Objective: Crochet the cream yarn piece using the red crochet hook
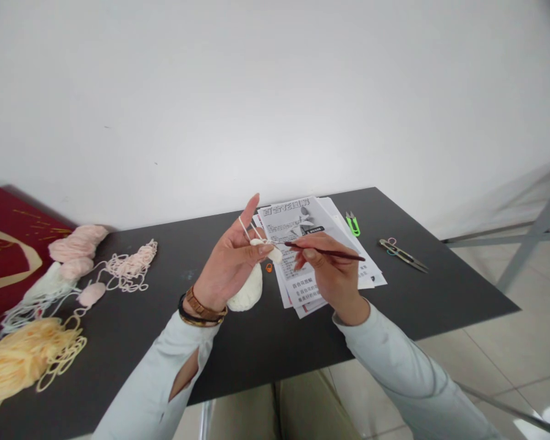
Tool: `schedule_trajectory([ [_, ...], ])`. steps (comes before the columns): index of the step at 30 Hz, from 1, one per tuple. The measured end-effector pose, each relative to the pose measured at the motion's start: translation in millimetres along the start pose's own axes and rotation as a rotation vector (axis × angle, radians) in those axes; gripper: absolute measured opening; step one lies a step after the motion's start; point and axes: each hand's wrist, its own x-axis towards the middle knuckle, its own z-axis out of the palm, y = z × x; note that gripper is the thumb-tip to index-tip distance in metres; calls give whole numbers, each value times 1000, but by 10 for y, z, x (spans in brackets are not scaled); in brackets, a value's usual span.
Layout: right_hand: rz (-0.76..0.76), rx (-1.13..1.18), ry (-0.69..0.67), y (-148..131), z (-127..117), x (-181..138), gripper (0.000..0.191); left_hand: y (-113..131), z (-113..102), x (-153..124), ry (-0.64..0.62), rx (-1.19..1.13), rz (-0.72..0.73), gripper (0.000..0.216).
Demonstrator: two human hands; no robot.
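Observation:
My left hand [231, 260] pinches the edge of a white crochet piece [246, 292], most of which hangs below the fingers. White yarn [244, 226] loops over its raised index finger. In my right hand [332, 269] is a crochet hook [330, 251] with a dark brown handle, held like a pen. The hook's metal end points left and meets the work at my left fingertips; the exact stitch is too small to tell. A small orange stitch marker [269, 267] shows just below the work.
Printed pattern sheets [309, 287] lie behind my hands. To the right are green-handled thread snips [352, 224] and metal snips [402, 255]. Pink yarn [79, 241], white yarn [41, 293] and yellow yarn [22, 357] lie left, beside a dark red bag [9, 244]. A wall [275, 110] borders the black table [453, 287].

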Motion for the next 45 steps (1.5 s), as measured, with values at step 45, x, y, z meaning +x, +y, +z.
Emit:
schedule_trajectory([
  [45,-66,5,-76,-40,-121,48,9,52,-74,-27,-135,93,23,80],
])
